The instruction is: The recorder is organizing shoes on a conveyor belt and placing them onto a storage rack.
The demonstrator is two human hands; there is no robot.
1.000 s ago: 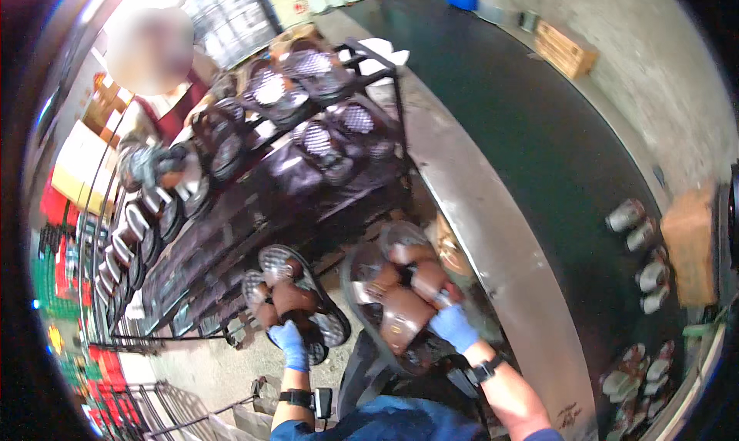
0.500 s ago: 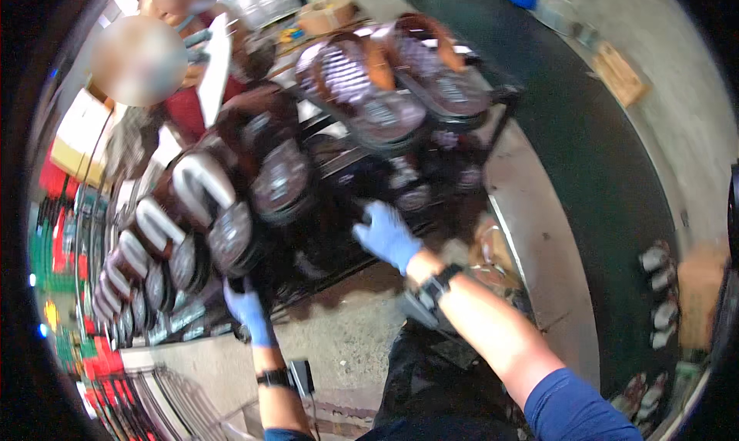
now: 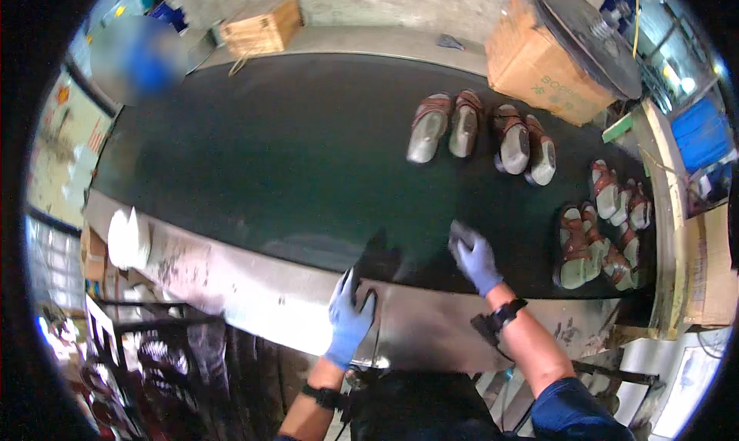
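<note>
My left hand (image 3: 350, 318), in a blue glove, lies with fingers spread on the metal rim (image 3: 254, 287) of a dark green belt (image 3: 269, 156). A dark flat piece (image 3: 381, 256) sits on the belt edge just beyond its fingertips. My right hand (image 3: 475, 260), also gloved, rests on the belt with its fingers bent over a small grey piece (image 3: 460, 232). Brown strapped sandals lie on the belt: one pair (image 3: 443, 125) and a second pair (image 3: 525, 142) farther back, and several more (image 3: 604, 229) bunched to the right of my right hand.
A cardboard box (image 3: 539, 64) with a dark round disc (image 3: 589, 37) on top stands behind the belt at the right. A wooden crate (image 3: 262, 25) sits at the back left, near another person (image 3: 138, 56). A black rack (image 3: 154, 364) is at my lower left.
The view has swung from the shoe rack to the belt. Both hands have left the rack; the left now lies on the belt's rim and the right on the belt.
</note>
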